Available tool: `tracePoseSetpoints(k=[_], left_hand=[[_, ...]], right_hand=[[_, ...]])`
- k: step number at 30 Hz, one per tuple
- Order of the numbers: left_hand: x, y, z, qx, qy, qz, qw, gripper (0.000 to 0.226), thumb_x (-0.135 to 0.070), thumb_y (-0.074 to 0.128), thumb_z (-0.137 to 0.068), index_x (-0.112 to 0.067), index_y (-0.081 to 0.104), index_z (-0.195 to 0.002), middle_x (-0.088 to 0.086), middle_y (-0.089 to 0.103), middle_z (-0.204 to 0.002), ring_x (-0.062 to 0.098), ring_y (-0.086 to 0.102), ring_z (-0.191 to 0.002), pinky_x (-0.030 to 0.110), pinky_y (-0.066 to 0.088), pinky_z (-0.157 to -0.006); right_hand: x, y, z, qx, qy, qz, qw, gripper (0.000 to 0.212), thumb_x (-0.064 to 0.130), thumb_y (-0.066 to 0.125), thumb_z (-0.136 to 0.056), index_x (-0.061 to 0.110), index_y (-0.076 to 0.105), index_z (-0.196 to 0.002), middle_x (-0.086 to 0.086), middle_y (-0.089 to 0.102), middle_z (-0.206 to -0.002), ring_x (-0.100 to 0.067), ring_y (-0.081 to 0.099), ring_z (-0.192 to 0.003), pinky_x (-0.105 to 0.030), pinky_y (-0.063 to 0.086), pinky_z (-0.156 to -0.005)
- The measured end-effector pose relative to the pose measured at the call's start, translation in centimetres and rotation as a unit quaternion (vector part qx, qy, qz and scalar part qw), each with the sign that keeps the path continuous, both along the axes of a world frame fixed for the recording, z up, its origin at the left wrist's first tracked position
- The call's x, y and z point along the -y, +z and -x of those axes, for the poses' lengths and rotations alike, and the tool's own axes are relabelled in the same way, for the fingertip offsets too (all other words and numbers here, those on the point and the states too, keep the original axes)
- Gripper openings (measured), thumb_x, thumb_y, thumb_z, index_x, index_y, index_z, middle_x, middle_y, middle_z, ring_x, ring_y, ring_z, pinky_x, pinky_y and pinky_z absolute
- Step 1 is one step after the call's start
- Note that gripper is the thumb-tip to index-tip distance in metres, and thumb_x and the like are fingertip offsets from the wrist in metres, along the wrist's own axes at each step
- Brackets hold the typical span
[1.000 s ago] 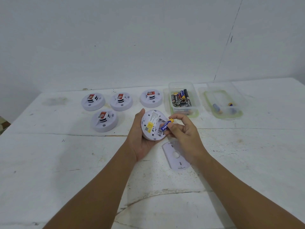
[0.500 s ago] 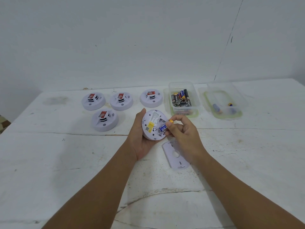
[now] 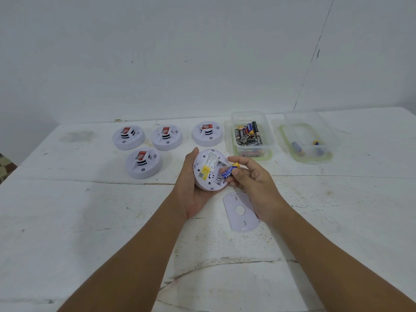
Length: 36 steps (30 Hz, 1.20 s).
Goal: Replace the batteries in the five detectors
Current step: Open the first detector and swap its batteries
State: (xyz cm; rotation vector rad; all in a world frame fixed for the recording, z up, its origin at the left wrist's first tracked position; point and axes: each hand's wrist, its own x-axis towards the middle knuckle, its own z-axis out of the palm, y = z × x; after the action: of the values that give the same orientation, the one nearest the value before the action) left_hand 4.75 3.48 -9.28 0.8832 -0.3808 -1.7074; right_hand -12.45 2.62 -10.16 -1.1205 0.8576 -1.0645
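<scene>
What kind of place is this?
Probably a plain makeshift workbench, not a proper shop: a worn white table against a bare white wall, with smoke detectors and a tub of batteries laid out.

Two forearms bare to frame edge; left hand (image 3: 195, 194), right hand (image 3: 258, 188) ungloved, ringless.

A single wide head-worn view looks forward and down from above the person's forearms across the white table (image 3: 67, 221) toward the wall (image 3: 157, 52), with both hands near mid-frame, the tubs farther off by the table's back edge, and no second view to overlap.
</scene>
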Motion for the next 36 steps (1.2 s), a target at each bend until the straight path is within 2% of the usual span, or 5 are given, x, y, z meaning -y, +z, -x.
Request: tracePoseSetpoints(k=[6,16,22,30,36], left_hand=[[0.1,0.0,0.1,-0.005,0.003,-0.007,1.000,0.062,-0.056,0.044,-0.105,-0.004,0.063,-0.134,0.024,0.071,-0.123,0.037,0.067,-0.104,0.052,0.049,-0.104],[0.2,-0.4,-0.1,0.005,-0.008,-0.001,1.000,0.068,-0.058,0.047,-0.102,-0.006,0.056,-0.145,0.025,0.065,-0.138,0.038,0.067,-0.112,0.052,0.052,-0.100],[0.5,-0.9,-0.2,-0.011,-0.014,0.000,1.000,0.076,-0.061,0.055,-0.098,-0.006,0.052,-0.150,0.026,0.061,-0.142,0.039,0.066,-0.114,0.053,0.050,-0.102],[0.4,-0.7,-0.1,-0.005,-0.005,0.006,1.000,0.061,-0.055,0.046,-0.103,-0.003,0.065,-0.128,0.024,0.072,-0.118,0.036,0.070,-0.103,0.052,0.053,-0.098],[0.3,-0.5,-0.1,0.005,-0.006,0.003,1.000,0.060,-0.057,0.048,-0.102,-0.006,0.065,-0.131,0.022,0.073,-0.118,0.035,0.071,-0.103,0.052,0.053,-0.101]], right_hand=[[-0.1,0.1,0.1,0.019,0.001,-0.005,1.000,0.025,0.001,0.063,-0.100,0.011,0.067,-0.122,-0.009,0.075,-0.080,-0.011,0.069,-0.073,-0.021,0.058,-0.076],[0.4,-0.2,0.5,0.020,0.016,-0.020,0.999,0.030,0.001,0.058,-0.103,0.014,0.064,-0.129,-0.025,0.075,-0.112,-0.016,0.068,-0.084,-0.026,0.058,-0.086],[0.4,-0.2,0.5,0.024,0.024,-0.020,0.999,0.030,0.000,0.056,-0.103,0.013,0.062,-0.130,-0.014,0.078,-0.109,-0.014,0.068,-0.085,-0.026,0.058,-0.090],[-0.1,0.2,0.0,0.021,-0.007,-0.019,1.000,0.006,0.006,0.067,-0.097,0.007,0.068,-0.103,-0.008,0.073,-0.077,-0.011,0.067,-0.069,-0.025,0.060,-0.078],[-0.3,0.4,-0.1,-0.004,-0.026,-0.008,1.000,0.010,0.013,0.068,-0.098,0.003,0.065,-0.099,-0.004,0.075,-0.074,-0.008,0.064,-0.062,-0.019,0.056,-0.070]])
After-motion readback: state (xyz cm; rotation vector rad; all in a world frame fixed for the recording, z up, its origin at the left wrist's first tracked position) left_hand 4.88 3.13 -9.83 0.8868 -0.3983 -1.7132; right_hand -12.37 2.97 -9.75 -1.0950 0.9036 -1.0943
